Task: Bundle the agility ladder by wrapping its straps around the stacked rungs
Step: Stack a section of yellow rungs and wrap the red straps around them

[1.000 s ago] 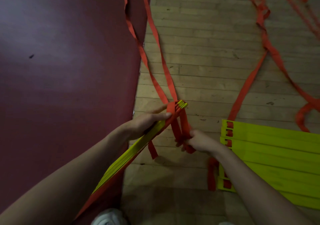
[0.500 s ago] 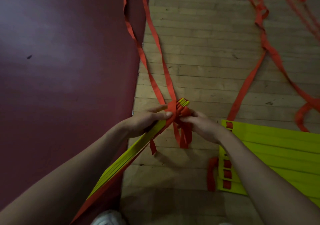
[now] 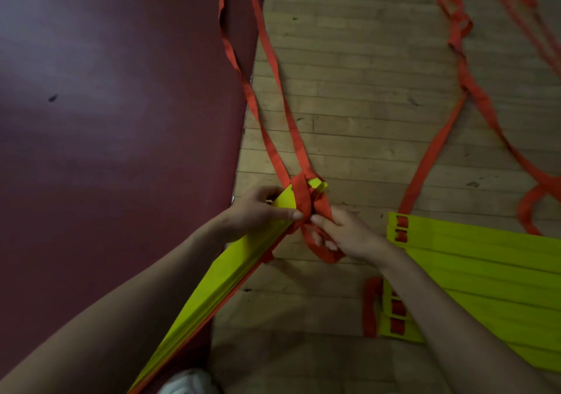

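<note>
Two or three turns of the orange straps (image 3: 303, 199) already cross the far tip of the stacked rungs (image 3: 230, 275). By my reading the bundling is begun but far from finished. Two long tails (image 3: 273, 138) run loose from the wrap toward 12 o'clock and have yet to be wound on and secured.

The stack is a flat, bright yellow sheaf of thin slats, its edges roughly aligned. It is held off the ground on a slant from 7 o'clock up to the centre of the view. The left hand (image 3: 258, 214) clasps it just short of the wrapped tip, fingers curled round the slats and the fingertips pressing at the edge of the wrap. The right hand (image 3: 346, 236), just at 4 o'clock of the wrap, pinches a slack loop (image 3: 321, 251) of strap hanging under the tip.

At 4 o'clock a second set of rungs (image 3: 485, 272) lies fanned flat on the wooden floor (image 3: 364, 105), with its own straps (image 3: 440, 138) trailing away toward 1 o'clock. A dark red mat (image 3: 106, 120) fills the side from 8 to 11 o'clock, and a pale shoe (image 3: 188, 381) shows at 6 o'clock.
</note>
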A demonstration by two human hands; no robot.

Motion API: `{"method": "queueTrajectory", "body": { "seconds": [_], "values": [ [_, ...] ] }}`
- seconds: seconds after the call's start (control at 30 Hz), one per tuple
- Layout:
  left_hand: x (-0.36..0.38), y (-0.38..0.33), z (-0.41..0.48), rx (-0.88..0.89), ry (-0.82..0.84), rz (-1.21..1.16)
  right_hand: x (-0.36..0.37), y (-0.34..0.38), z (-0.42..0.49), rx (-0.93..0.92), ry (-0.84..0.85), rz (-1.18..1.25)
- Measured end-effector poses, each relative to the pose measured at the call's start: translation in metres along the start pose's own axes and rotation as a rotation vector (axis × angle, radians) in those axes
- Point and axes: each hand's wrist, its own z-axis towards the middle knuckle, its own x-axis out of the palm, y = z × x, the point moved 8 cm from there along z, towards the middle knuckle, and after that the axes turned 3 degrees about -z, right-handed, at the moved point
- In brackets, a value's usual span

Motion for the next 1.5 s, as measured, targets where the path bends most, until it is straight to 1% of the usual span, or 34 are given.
{"method": "queueTrajectory", "body": {
  "seconds": [0.07,0.13,0.23,0.3,0.33,0.4,0.43,0.5,0.57,0.7,0.77,0.83,0.93,1.0,1.1,1.17,1.23,1.3,1.37,1.43,1.5],
  "values": [
    [0.001,0.005,0.000,-0.031,0.031,-0.016,0.003,-0.001,-0.002,-0.008,-0.002,0.032],
    [0.002,0.008,0.000,-0.048,0.050,0.020,0.008,-0.003,-0.004,-0.004,-0.021,0.121],
    [0.004,0.005,-0.001,0.010,0.026,0.080,0.010,-0.003,-0.006,0.011,-0.069,0.181],
    [0.008,0.003,-0.002,0.040,0.016,0.069,0.008,-0.001,-0.006,0.018,-0.079,0.143],
    [0.008,0.004,-0.001,0.046,0.011,0.074,0.006,-0.001,-0.005,0.022,-0.089,0.082],
    [0.005,0.007,-0.001,0.052,-0.006,0.127,0.000,-0.001,-0.003,0.012,-0.135,-0.053],
    [0.002,0.007,-0.001,0.046,-0.021,0.170,-0.002,-0.001,-0.003,0.006,-0.152,-0.077],
    [-0.001,0.003,-0.002,0.055,-0.038,0.222,-0.002,-0.001,-0.005,0.008,-0.136,-0.001],
    [0.003,-0.002,-0.002,0.084,-0.007,0.184,0.000,0.000,-0.005,0.001,-0.086,0.065],
    [0.013,-0.005,-0.005,0.062,0.056,0.037,0.000,-0.007,-0.003,0.037,-0.018,0.014],
    [0.015,-0.005,-0.006,0.040,0.071,0.017,0.001,-0.012,-0.003,0.086,-0.014,0.001],
    [0.017,-0.006,-0.006,0.045,0.080,0.077,-0.002,-0.011,-0.002,0.093,-0.066,-0.056],
    [0.022,-0.002,-0.005,0.065,0.124,0.307,-0.006,-0.005,0.000,0.083,-0.135,-0.159],
    [0.023,-0.001,-0.004,0.087,0.123,0.374,-0.006,-0.001,-0.001,0.102,-0.148,-0.129],
    [0.022,-0.005,-0.004,0.168,0.010,0.373,-0.005,0.005,-0.002,0.140,-0.227,-0.088],
    [0.021,-0.008,-0.007,0.233,-0.134,0.391,-0.003,0.007,-0.001,0.188,-0.308,-0.111],
    [0.022,-0.008,-0.012,0.330,-0.279,0.400,-0.001,0.010,0.001,0.224,-0.344,-0.204],
    [0.022,-0.005,-0.018,0.355,-0.377,0.322,-0.003,0.013,0.004,0.261,-0.371,-0.204],
    [0.025,-0.001,-0.019,0.350,-0.415,0.259,-0.005,0.008,0.007,0.301,-0.369,-0.116],
    [0.028,-0.001,-0.019,0.327,-0.451,0.259,-0.005,-0.004,0.009,0.331,-0.373,-0.016],
    [0.027,0.000,-0.016,0.260,-0.434,0.261,-0.005,-0.018,0.008,0.340,-0.379,0.066]
  ]
}}
